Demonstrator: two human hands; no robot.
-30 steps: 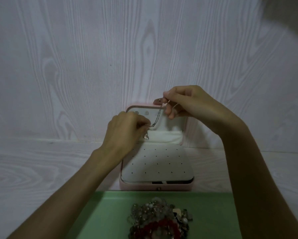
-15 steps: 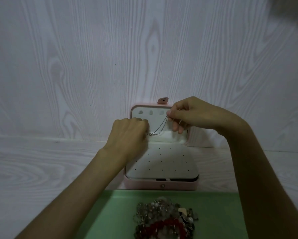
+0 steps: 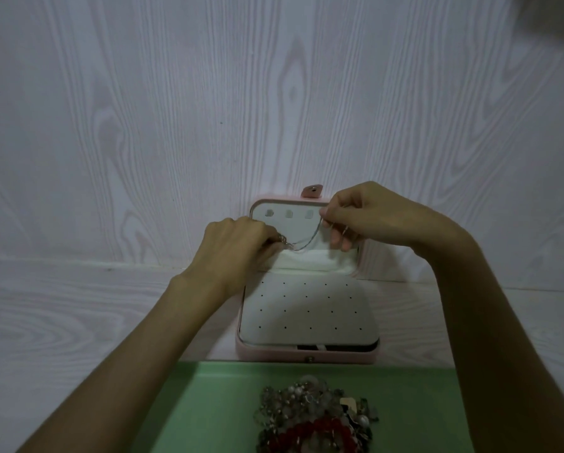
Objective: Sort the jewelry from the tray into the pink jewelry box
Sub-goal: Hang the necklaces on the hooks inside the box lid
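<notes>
The pink jewelry box (image 3: 306, 354) stands open against the wall, its lid upright with small hook tabs along the top and a white perforated panel lying over the base. A thin silver chain necklace (image 3: 308, 238) stretches in front of the lid between both hands. My left hand (image 3: 238, 246) pinches its lower end at the lid's left side. My right hand (image 3: 368, 214) pinches the upper end near the lid's top right corner. A green tray (image 3: 421, 407) lies in front of the box with a heap of beaded jewelry (image 3: 313, 416), partly cut off by the frame's lower edge.
A pale wood-grain wall rises right behind the box. The table (image 3: 78, 315) has the same pale wood-grain surface. A pink snap tab (image 3: 312, 191) sticks up from the lid's top edge.
Both hands have lowered with the chain toward the lid; the right hand dropped from above the lid's top edge to its top right corner, and the chain hangs flatter.
</notes>
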